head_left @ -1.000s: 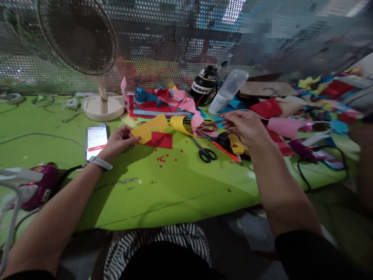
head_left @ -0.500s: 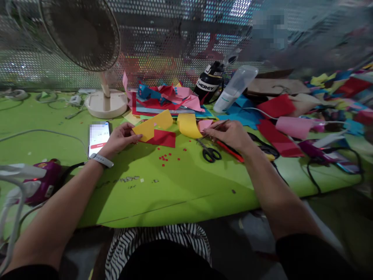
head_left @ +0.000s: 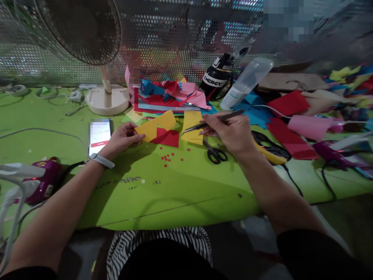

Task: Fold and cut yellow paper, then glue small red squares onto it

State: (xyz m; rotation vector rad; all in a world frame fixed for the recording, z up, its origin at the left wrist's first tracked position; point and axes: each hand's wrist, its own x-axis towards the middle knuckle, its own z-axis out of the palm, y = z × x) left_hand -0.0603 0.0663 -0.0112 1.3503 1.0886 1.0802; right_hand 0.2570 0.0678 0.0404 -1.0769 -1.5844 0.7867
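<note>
Tweezers (head_left: 230, 115) sit tightly pinched in the right hand (head_left: 235, 134), scissors (head_left: 218, 154) near its fingers; left hand (head_left: 124, 136) fingers pinch yellow paper (head_left: 148, 133), red paper (head_left: 169, 139) to their right.

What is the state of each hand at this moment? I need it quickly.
Left hand: closed, holding yellow paper.
Right hand: closed, holding tweezers.

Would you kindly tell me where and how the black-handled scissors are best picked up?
I'd take the scissors by their black handle loops, probably from the near side, since the loops lie nearest and the blades point away.
</note>
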